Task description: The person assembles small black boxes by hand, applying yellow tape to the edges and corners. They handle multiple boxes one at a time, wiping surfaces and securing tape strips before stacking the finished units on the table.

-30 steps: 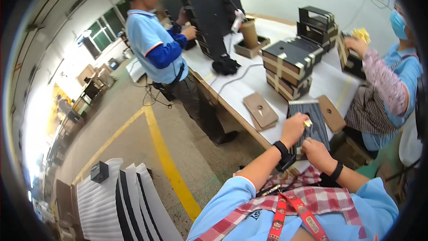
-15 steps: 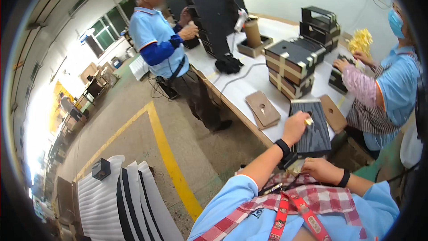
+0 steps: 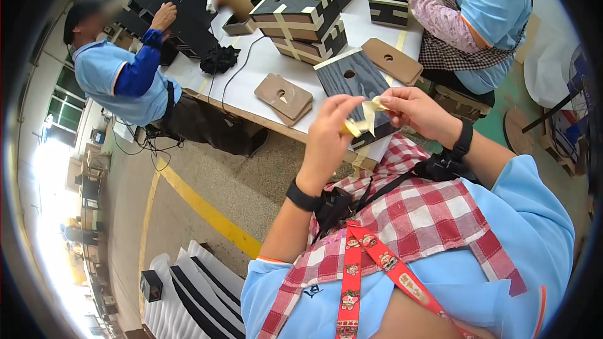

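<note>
Both of my hands are raised in front of my chest, over the near end of a dark wood-grain panel (image 3: pixel 359 81) with a round hole. My left hand (image 3: pixel 326 141) is closed on a small yellow roll of tape (image 3: pixel 353 128), its far side hidden by the fingers. A crumpled strip of pale yellow tape (image 3: pixel 370 113) spans the gap between the hands. The thumb and fingers of my right hand (image 3: pixel 418 110) pinch its other end. Behind the dark panel lie brown boards with holes, one pair (image 3: pixel 282 95) to the left and another board (image 3: pixel 392 61) to the right.
Taped black boxes (image 3: pixel 301 16) are stacked on the white table (image 3: pixel 251 81). Black cloth (image 3: pixel 220 59) and a cable lie farther left. One co-worker (image 3: pixel 119 69) stands at the left beside tall black panels; another (image 3: pixel 483 19) works on a black box at right. Foam-wrapped pieces (image 3: pixel 195 289) lie lower left.
My left hand has lifted off the dark panel and come nearer. My right hand has risen to meet it, and tape now stretches between them. The view has swung to the right and down.
</note>
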Demonstrator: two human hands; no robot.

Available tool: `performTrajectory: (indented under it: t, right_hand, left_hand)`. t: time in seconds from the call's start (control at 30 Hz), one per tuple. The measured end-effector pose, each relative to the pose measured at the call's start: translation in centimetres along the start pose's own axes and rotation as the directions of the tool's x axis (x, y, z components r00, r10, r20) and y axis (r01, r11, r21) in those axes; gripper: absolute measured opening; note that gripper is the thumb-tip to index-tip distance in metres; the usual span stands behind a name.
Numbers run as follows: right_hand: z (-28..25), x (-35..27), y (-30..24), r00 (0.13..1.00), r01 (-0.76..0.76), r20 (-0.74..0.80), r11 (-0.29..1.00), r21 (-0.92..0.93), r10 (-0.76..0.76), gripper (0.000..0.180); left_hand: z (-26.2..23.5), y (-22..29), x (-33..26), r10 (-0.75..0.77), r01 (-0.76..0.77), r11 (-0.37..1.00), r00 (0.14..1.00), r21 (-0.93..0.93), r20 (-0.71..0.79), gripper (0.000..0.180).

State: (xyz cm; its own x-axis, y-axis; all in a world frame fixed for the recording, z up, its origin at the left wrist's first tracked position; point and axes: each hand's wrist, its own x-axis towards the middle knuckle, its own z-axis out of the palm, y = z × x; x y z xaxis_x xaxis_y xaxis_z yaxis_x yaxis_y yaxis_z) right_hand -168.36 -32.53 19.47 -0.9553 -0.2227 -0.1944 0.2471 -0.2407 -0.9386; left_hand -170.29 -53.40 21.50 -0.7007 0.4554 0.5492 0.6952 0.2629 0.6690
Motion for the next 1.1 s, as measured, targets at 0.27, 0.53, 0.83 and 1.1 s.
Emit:
performTrajectory:
  t: [0.27,0.53,0.83,1.1]
  right_hand:
    - [1.8,0.9,0.1,0.996,-0.003,0.093,1.000,0.011,0.002,0.020]
    - [2.9,-1.0,-0.1,0.990,-0.019,0.138,1.000,0.003,0.019,0.040]
    - [4.3,0.2,0.7,0.975,0.188,0.189,0.886,-0.424,-0.116,0.020]
    - [-1.4,1.2,1.2,0.924,0.267,-0.141,0.865,-0.425,-0.355,0.019]
  left_hand:
    - [0.4,-0.7,-2.1,-0.204,0.196,0.963,0.979,-0.182,-0.023,0.035]
    - [0.3,-0.6,-2.9,-0.435,0.359,0.797,0.899,-0.487,-0.049,0.028]
    - [0.9,-0.1,-4.0,-0.480,0.410,0.728,0.877,-0.549,0.018,0.033]
    - [1.8,-3.4,-4.7,-0.547,0.479,0.695,0.836,-0.536,0.038,0.031]
